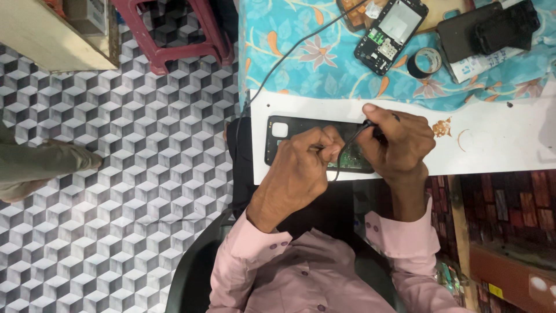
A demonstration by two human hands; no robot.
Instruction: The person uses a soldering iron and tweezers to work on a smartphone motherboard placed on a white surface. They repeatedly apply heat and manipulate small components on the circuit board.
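An opened black phone (301, 142) is pinched by the left hand (298, 174) on the white board (498, 145); a corded tool (370, 128) is gripped by the right hand (399, 145).

Two opened phones (315, 145) (391, 35), one tape roll (427, 61), one red stool (174, 35), two hands (298, 174) (399, 145).

We note a white rectangular paper with printed text (483, 64) at the far right of the patterned cloth, partly under a black device. A cardboard box (86, 16) stands at the top left on the floor. A small yellow label (496, 291) sits at the lower right.
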